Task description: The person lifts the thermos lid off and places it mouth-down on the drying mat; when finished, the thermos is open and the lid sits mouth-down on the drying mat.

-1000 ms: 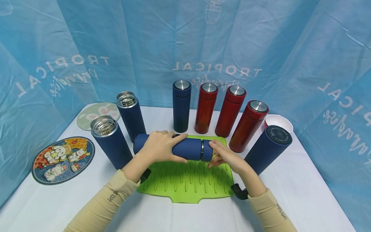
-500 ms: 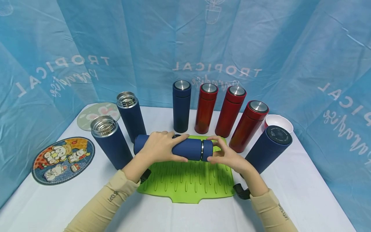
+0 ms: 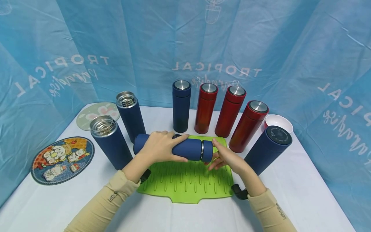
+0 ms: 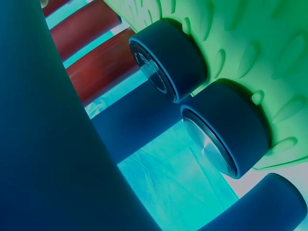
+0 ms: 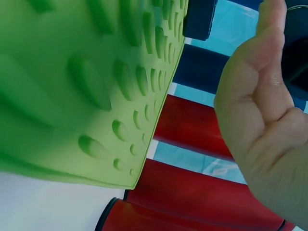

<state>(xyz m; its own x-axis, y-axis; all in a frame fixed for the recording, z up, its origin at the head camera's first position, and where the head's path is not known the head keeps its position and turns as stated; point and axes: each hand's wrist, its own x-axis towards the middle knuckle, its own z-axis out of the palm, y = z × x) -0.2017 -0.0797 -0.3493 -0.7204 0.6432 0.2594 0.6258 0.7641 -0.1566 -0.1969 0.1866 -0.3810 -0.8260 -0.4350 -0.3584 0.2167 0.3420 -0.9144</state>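
Note:
My left hand [image 3: 159, 146] grips a navy thermos [image 3: 188, 148] lying sideways above a lime-green ridged mat [image 3: 185, 183]. Its lid [image 3: 207, 151] points right, with a silver ring at the seam. My right hand [image 3: 229, 158] holds that lid at its end, thumb at the upper edge and fingers beneath; part of the grasp is hidden. In the right wrist view, the thumb side of the right hand [image 5: 264, 96] lies against the dark lid end. Two loose navy lids [image 4: 175, 57] sit on the mat in the left wrist view, mostly hidden from the head view.
Two lidless navy thermoses [image 3: 111, 141] stand left. Behind the mat are a lidded navy thermos [image 3: 181, 109] and three red ones [image 3: 206, 111]. An upside-down navy thermos [image 3: 266, 151] stands right, near a white-lined bowl [image 3: 279, 122]. A cartoon plate [image 3: 62, 180] and pale-green oval mat [image 3: 84, 117] lie left.
My right hand has turned around the lid, from thumb and fingers around its end to a rotated hold with fingers lower. The left hand and thermos body have stayed put.

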